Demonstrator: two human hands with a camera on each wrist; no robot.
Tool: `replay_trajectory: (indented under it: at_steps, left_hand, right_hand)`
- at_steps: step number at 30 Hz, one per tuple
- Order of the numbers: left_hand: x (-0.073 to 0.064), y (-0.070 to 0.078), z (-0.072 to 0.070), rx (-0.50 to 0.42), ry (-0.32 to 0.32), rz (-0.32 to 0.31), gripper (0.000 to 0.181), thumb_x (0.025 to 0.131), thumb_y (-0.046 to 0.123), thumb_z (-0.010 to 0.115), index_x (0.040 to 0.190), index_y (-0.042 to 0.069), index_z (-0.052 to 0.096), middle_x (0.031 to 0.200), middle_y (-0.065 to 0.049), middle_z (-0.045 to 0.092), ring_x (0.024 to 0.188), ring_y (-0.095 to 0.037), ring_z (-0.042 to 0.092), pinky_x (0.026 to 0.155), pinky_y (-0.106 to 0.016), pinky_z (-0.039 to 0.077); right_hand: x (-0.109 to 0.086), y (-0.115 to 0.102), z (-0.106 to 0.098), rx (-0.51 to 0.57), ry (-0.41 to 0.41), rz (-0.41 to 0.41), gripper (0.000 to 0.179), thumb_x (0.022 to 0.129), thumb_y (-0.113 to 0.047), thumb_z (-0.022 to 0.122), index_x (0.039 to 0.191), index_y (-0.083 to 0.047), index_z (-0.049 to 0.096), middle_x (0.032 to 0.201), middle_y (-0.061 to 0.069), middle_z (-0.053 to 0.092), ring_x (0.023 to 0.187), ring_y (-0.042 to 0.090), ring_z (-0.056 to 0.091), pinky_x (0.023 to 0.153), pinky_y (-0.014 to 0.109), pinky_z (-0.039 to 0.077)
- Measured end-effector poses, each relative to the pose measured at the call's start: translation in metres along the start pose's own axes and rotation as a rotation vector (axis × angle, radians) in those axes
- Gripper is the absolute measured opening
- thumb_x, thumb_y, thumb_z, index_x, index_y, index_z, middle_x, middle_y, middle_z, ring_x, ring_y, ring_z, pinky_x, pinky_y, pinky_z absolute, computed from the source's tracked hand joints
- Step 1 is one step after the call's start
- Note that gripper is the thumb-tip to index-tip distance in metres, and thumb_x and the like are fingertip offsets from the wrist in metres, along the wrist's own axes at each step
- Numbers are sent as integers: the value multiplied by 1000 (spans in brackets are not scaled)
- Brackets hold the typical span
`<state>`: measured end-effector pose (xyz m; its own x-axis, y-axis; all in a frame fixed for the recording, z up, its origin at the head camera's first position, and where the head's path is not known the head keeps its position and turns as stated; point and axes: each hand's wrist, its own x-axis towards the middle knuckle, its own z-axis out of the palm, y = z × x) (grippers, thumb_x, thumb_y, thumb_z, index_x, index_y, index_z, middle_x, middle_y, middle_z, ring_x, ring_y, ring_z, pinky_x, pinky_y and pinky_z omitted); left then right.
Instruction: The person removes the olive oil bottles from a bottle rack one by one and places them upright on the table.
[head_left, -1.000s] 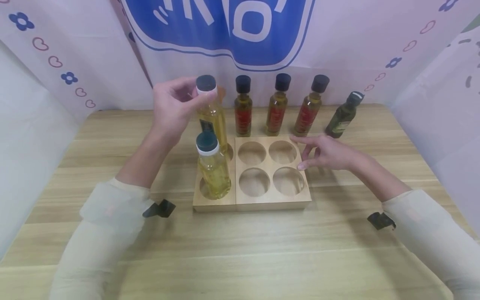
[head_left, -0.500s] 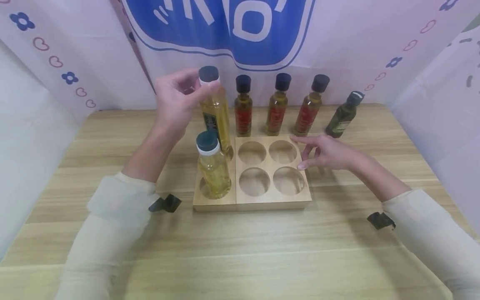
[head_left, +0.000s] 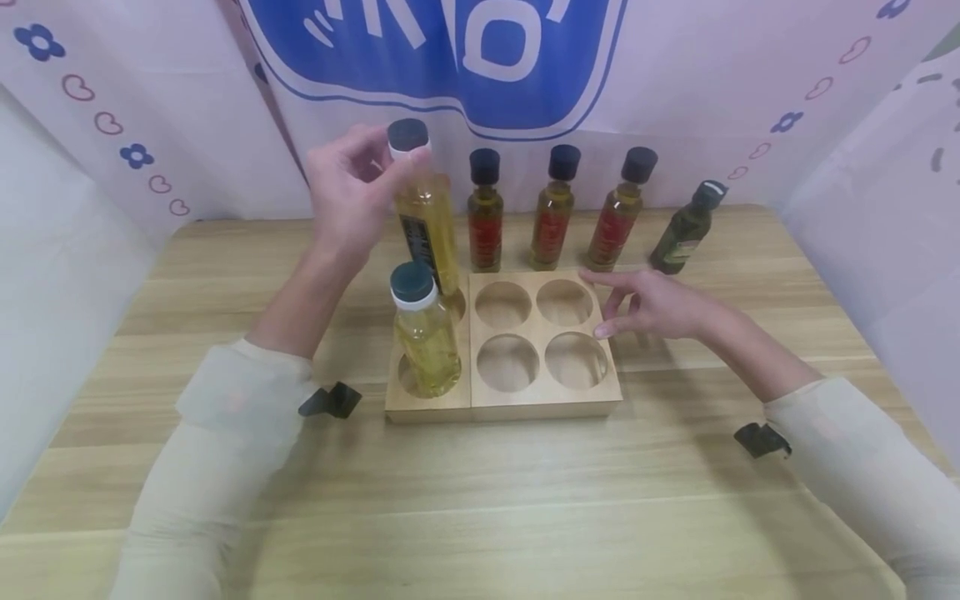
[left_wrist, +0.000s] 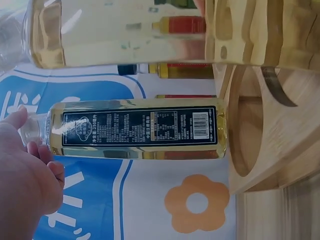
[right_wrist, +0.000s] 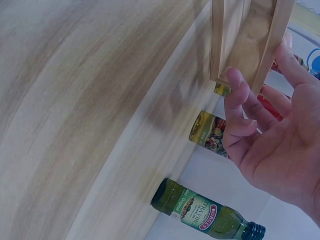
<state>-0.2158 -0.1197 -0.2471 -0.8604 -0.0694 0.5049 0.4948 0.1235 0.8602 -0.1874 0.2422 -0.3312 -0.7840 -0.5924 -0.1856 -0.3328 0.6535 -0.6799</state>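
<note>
My left hand (head_left: 348, 187) pinches the neck of a clear bottle of yellow oil (head_left: 435, 229), just under its dark cap. In the left wrist view this bottle is upright with its base by the rear hole of the narrow wooden rack (head_left: 429, 414), seemingly above the wood. A second yellow oil bottle (head_left: 427, 346) stands in that rack's front hole. Against it sits a wooden rack with several round holes (head_left: 543, 410), its holes bare. My right hand (head_left: 652, 307) touches this rack's right side with thumb and index finger, the other fingers loosely bent.
Behind the racks stand three bottles with red labels, left (head_left: 486, 225), middle (head_left: 552, 225) and right (head_left: 617, 225). Further right is a small dark green olive oil bottle (head_left: 684, 233). A white printed cloth (head_left: 697, 100) hangs along the table's back edge.
My left hand has lifted the oil bottle upward, and its dark label now shows more fully. My right hand stays at the rack's side.
</note>
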Motion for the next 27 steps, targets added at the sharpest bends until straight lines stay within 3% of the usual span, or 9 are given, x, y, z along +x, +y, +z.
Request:
replay_trajectory:
  at_steps: [3, 7, 21, 27]
  left_hand:
    - [3, -1, -1, -7, 17, 28, 16, 86, 13, 83, 100, 6, 81, 74, 0, 52, 69, -15, 44, 58, -25, 34]
    - [8, -4, -2, -4, 25, 51, 23, 87, 12, 82, 107, 2, 80, 74, 1, 51, 70, -14, 45, 58, -24, 35]
    - [22, -12, -9, 54, 60, -17, 20, 88, 13, 81, 107, 6, 81, 77, 3, 51, 77, -11, 46, 62, -23, 38]
    - [26, -19, -10, 14, 84, -51, 21, 88, 11, 82, 108, 6, 81, 77, 3, 51, 79, -12, 46, 65, -24, 38]
  right_hand:
    - [0, -1, -1, -2, -5, 10, 89, 87, -19, 84, 160, -2, 36, 94, 8, 74, 55, 37, 62, 52, 40, 56]
    - [0, -2, -1, -6, -8, 17, 89, 88, -22, 84, 160, -3, 35, 96, 8, 75, 56, 34, 62, 53, 36, 56]
    - [1, 0, -1, -4, -8, 12, 89, 87, -20, 84, 159, -1, 35, 93, 6, 75, 55, 35, 61, 53, 30, 53]
    - [1, -1, -1, 2, -14, 21, 89, 88, -21, 84, 160, -2, 34, 94, 6, 75, 54, 35, 60, 52, 33, 53]
